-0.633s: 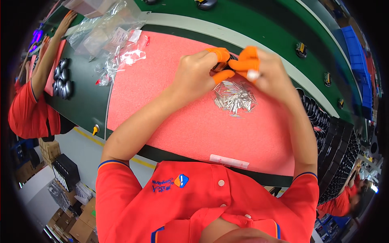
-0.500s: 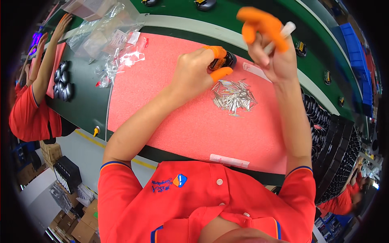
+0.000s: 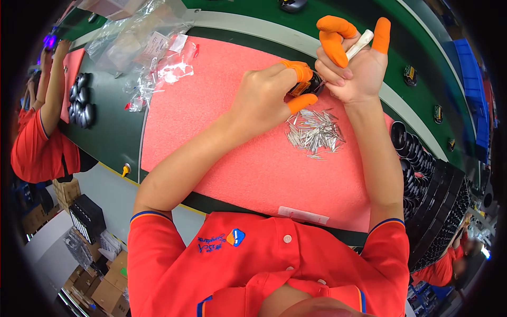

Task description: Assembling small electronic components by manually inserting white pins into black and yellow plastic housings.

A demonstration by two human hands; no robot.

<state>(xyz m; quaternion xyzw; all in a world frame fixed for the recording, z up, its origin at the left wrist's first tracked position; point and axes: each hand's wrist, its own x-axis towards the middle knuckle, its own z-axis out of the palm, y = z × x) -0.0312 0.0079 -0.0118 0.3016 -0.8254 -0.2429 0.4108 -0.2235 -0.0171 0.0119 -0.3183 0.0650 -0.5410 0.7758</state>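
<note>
My left hand (image 3: 266,98), orange finger cots on its fingertips, grips a small black computer mouse (image 3: 312,84) whose inside is partly exposed. The mouse is held just above the pink foam mat (image 3: 237,171), beyond a loose heap of thin silver metal pins (image 3: 316,132). Close by on the right, my right hand (image 3: 354,68) is turned palm up. Its curled fingers hold a slim white stick (image 3: 360,45) against the palm, while the thumb in its orange cot stands away. The stick's lower end is hidden by the fingers.
Clear plastic bags (image 3: 140,50) lie at the mat's far left. Black mouse shells (image 3: 81,103) sit left, near another person in red (image 3: 39,145). Stacked black shells and trays (image 3: 430,206) stand right. A green conveyor (image 3: 280,24) carrying mouse parts (image 3: 410,75) runs beyond the mat.
My left hand has shifted right with the mouse, closer to my right hand. The right thumb has spread away from the white stick. The mouse parts on the conveyor have shifted in view.
</note>
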